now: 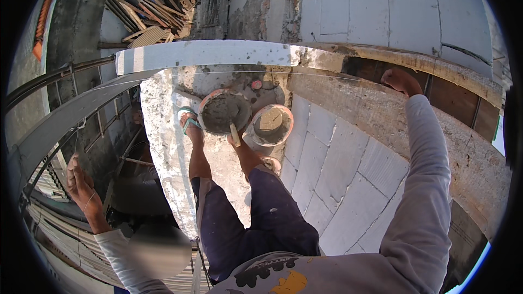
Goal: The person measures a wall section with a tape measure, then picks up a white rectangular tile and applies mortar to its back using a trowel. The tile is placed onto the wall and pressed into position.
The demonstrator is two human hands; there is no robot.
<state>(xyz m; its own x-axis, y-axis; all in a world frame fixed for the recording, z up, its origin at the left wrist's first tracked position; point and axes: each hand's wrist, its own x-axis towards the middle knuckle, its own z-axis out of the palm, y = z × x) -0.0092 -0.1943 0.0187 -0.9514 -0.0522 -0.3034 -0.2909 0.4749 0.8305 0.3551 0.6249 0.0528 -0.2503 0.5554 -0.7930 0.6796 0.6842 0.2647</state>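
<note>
A thin pale string runs across the front of a light grey block and on to my right hand. That hand is closed around the string's end, resting against the upper edge of a long wooden board. At far left, my left hand is raised with fingers pointing up and slightly bent, nothing visible in them. Above it, a piece of thin wire hangs by a long grey beam. By my feet stands a basin of wet mortar with a wooden-handled trowel in it.
A second basin holds tan material beside the mortar. Steel bars stick out at left. Scrap timber is piled beyond the block. A pale block wall drops away at right. Under me at lower left, a person is partly visible, blurred.
</note>
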